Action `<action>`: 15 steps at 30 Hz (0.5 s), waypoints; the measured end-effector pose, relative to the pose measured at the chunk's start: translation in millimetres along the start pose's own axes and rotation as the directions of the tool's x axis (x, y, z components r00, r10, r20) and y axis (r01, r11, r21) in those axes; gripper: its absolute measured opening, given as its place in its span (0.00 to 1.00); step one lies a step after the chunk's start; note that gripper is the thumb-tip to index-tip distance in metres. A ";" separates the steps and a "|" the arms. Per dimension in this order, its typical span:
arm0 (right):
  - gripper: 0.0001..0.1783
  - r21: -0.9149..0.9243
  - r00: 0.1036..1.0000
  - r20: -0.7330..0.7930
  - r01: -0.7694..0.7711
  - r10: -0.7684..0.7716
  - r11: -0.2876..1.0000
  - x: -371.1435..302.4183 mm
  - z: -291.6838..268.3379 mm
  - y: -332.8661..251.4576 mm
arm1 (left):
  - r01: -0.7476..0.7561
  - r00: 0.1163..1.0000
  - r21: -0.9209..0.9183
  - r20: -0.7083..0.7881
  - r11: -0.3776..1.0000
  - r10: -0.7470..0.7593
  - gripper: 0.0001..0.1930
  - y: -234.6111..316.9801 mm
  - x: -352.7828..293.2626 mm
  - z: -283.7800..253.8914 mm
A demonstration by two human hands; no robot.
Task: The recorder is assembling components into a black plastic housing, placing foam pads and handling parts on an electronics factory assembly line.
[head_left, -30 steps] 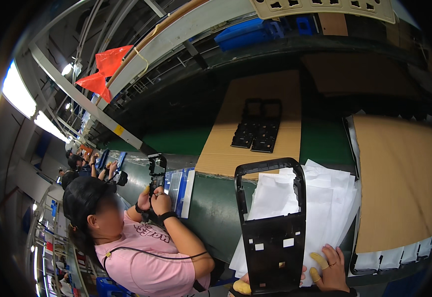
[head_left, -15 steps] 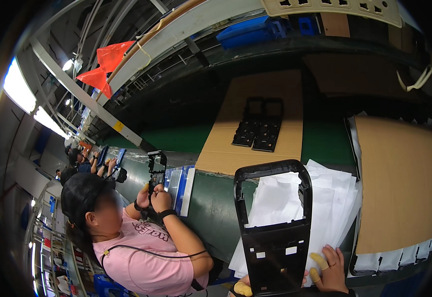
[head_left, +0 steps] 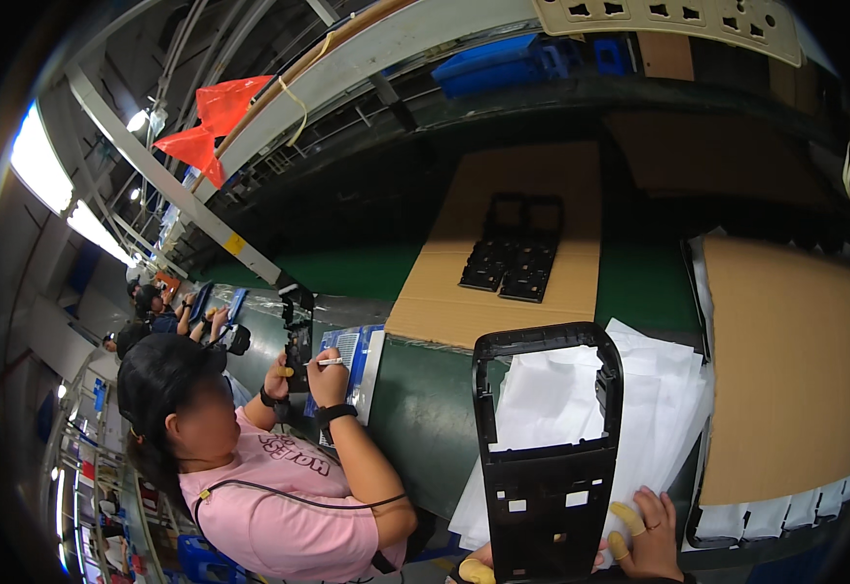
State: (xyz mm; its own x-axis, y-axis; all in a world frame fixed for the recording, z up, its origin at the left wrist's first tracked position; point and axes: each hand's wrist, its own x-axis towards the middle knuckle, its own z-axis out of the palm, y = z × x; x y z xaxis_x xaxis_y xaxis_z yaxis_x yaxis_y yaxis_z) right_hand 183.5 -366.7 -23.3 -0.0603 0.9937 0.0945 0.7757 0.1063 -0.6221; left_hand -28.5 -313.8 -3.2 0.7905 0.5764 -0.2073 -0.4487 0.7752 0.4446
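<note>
A black plastic frame [head_left: 547,506] with a large opening at its top stands upright before me. My left hand [head_left: 477,566], a yellow finger cot on one digit, grips its lower end; fingertips show at the opposite edge. Most of that hand is hidden behind the frame. Right of the frame, my right hand [head_left: 654,540] lies at the lower edge of a stack of white sheets [head_left: 654,399]. Its thumb and forefinger wear yellow cots and stand apart; the other fingers are spread, with nothing visible between them.
Two black frames [head_left: 513,248] lie on a cardboard sheet [head_left: 444,307]. At the right, another cardboard sheet [head_left: 790,365] covers white-wrapped pieces [head_left: 766,516]. A co-worker in pink [head_left: 289,496] sits at left, holding a black part [head_left: 296,341] and a white pen-like tool [head_left: 326,362].
The frame in my left hand sits slightly lower and further right in view. My right hand has hardly moved. The co-worker's hands have separated, and a white pen-like tool now shows.
</note>
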 end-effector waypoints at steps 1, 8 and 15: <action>0.21 -0.002 1.000 -0.003 0.006 -0.006 1.000 -0.1 0.5 -0.4 | 0.000 1.000 -0.009 0.015 1.000 0.000 0.59 -1.2 1.0 -0.1; 0.21 0.000 1.000 -0.013 0.015 -0.015 1.000 0.3 3.0 -0.2 | 0.003 0.994 -0.075 0.107 0.997 0.005 0.59 -7.0 7.9 -3.4; 0.21 0.005 0.999 -0.030 0.021 -0.021 1.000 -1.2 -1.4 -2.5 | -0.014 0.986 -0.107 0.164 0.994 0.032 0.60 -2.8 1.7 9.7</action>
State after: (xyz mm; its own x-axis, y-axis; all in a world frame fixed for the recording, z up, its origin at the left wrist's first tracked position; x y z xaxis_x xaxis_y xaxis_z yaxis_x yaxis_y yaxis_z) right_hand 182.5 -368.2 -20.7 -0.0573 0.9897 0.1309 0.7714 0.1271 -0.6236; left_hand -21.9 -317.5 3.6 0.8336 0.5503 -0.0475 -0.5018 0.7903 0.3515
